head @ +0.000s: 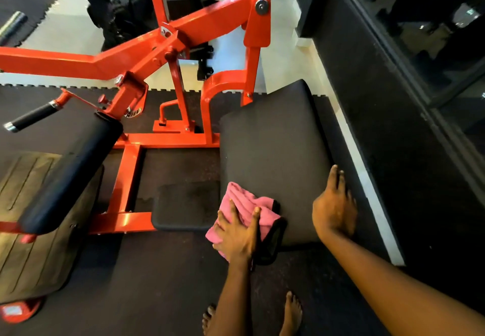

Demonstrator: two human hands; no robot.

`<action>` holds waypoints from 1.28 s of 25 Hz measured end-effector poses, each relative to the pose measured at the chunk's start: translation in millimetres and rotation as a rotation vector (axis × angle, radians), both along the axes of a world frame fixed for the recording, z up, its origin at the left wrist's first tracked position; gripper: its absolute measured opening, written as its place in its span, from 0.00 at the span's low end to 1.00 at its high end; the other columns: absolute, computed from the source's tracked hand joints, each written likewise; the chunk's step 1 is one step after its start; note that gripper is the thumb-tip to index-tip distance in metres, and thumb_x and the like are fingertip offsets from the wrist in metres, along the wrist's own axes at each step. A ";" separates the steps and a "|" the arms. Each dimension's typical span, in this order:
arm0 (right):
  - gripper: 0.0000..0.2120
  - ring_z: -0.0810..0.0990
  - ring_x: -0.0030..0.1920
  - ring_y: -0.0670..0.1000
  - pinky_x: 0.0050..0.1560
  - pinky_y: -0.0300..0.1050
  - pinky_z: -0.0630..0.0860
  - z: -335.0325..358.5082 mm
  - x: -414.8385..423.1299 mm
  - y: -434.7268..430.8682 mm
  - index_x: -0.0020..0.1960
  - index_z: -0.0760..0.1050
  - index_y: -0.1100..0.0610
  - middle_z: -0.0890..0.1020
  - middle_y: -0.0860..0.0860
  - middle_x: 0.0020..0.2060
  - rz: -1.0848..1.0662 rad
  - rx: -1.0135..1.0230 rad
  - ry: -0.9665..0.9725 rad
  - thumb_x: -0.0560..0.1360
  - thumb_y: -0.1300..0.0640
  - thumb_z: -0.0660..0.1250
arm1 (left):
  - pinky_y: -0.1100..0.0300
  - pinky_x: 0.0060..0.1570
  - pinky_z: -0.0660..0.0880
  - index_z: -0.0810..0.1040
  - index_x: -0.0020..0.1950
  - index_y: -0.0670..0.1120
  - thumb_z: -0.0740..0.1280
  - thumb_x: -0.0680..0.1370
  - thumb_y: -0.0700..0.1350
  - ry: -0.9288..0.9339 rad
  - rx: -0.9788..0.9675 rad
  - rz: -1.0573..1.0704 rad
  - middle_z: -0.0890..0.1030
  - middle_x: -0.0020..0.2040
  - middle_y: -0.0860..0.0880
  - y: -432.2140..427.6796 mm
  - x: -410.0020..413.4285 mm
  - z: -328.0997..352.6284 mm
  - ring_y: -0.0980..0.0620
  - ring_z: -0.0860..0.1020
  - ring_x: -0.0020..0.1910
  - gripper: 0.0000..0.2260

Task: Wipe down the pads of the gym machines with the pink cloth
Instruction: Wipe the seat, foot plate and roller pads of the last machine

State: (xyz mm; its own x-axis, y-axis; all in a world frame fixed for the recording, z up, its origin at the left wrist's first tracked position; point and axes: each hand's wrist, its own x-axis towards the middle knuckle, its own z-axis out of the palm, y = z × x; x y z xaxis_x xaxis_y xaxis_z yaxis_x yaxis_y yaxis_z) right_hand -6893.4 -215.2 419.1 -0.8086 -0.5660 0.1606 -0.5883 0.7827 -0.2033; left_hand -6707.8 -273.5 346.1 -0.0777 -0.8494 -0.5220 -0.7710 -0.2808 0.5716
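A large black seat pad (273,141) of the red gym machine (157,47) fills the middle right. My left hand (237,233) presses the bunched pink cloth (246,207) against the pad's near left corner, fingers spread over the cloth. My right hand (334,204) rests flat on the pad's near right edge, fingers together and pointing away from me, holding nothing. A long black roller pad (73,170) lies at the left, tilted over a worn ribbed footplate (34,225).
A small black pad (186,204) sits low between the red frame and the seat. A black grip handle (31,117) sticks out at far left. A dark wall and mirror (420,99) run along the right. My bare feet (288,314) stand on black rubber flooring.
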 end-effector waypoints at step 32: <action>0.27 0.60 0.78 0.63 0.70 0.61 0.69 5.9 -74.4 -157.4 0.81 0.58 0.56 0.55 0.57 0.81 0.187 0.254 0.097 0.84 0.50 0.55 | 0.47 0.70 0.67 0.42 0.78 0.68 0.59 0.77 0.61 0.251 -0.447 -0.231 0.59 0.80 0.50 -212.0 -57.8 -40.3 0.44 0.69 0.71 0.34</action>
State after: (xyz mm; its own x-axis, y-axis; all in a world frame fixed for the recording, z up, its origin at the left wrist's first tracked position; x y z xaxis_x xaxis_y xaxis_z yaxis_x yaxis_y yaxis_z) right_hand -6967.8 -372.7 425.0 -0.6749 -0.7350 0.0661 -0.7335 0.6779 0.0484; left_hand -6765.6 -485.5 305.8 -0.3634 -0.9299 -0.0564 -0.6083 0.1910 0.7704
